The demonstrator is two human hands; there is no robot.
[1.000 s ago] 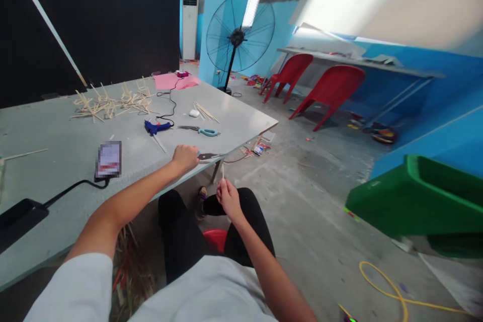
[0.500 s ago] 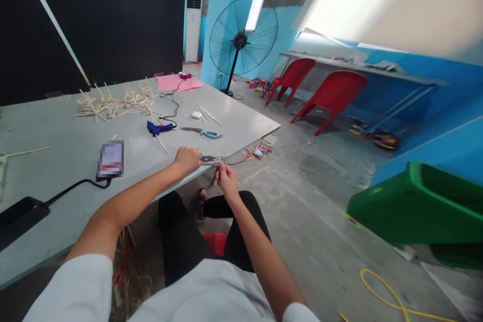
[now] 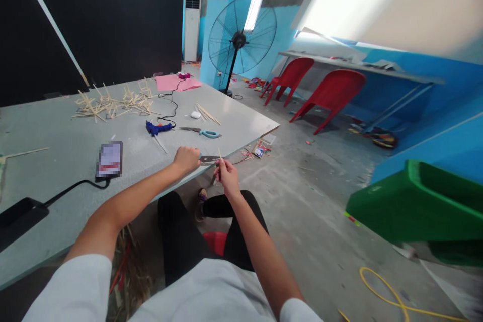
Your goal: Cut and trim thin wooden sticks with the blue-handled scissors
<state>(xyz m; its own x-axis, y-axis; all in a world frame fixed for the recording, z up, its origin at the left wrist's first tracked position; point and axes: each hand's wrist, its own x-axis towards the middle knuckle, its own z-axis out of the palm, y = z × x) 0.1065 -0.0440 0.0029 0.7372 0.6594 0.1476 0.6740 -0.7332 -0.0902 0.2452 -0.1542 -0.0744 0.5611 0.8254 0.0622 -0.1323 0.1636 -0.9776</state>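
Observation:
My left hand [image 3: 187, 160] is closed around the handles of a pair of scissors [image 3: 207, 159]. The blades point right, over the table's near edge. Just beyond their pivot, my right hand [image 3: 228, 175] pinches a thin wooden stick [image 3: 220, 154] that rises from the fingertips beside the blades. Whether the blades touch the stick, I cannot tell. Farther back on the table lie other scissors with light blue handles [image 3: 210, 134], a blue glue gun [image 3: 159, 129], a white case [image 3: 195, 115] and several loose sticks [image 3: 208, 114].
Joined stick frames [image 3: 113, 103] stand in a cluster at the table's [image 3: 68, 171] far left. A phone [image 3: 109, 159] with a cable sits left of my arm. A pink sheet [image 3: 166, 82] lies at the back. A green bin [image 3: 400, 211] and red chairs [image 3: 328, 93] are to the right.
The stick stands slightly more upright above my right fingertips, and that hand has shifted a little. My left hand keeps its place and its grip on the scissors.

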